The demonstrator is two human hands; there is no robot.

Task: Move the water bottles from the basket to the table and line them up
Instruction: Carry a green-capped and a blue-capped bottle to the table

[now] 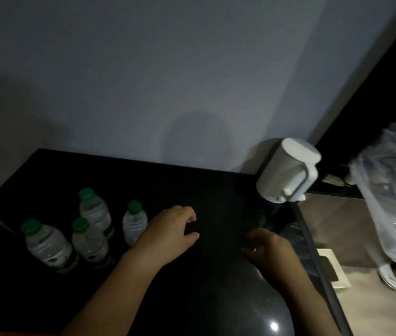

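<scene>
A: Hands?
B: Left hand loosely curled, nothing seen in it. Right hand curled; too dark to tell its hold. Both sit nearer than the kettle.
A: Bottles?
B: 4 water bottles upright on the table, well left of the kettle.

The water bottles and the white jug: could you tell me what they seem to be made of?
Water bottles: clear plastic, apparently, with see-through ribbed walls and opaque green caps. White jug: matte, probably plastic or coated metal; its surface shows no sharp glints.
</scene>
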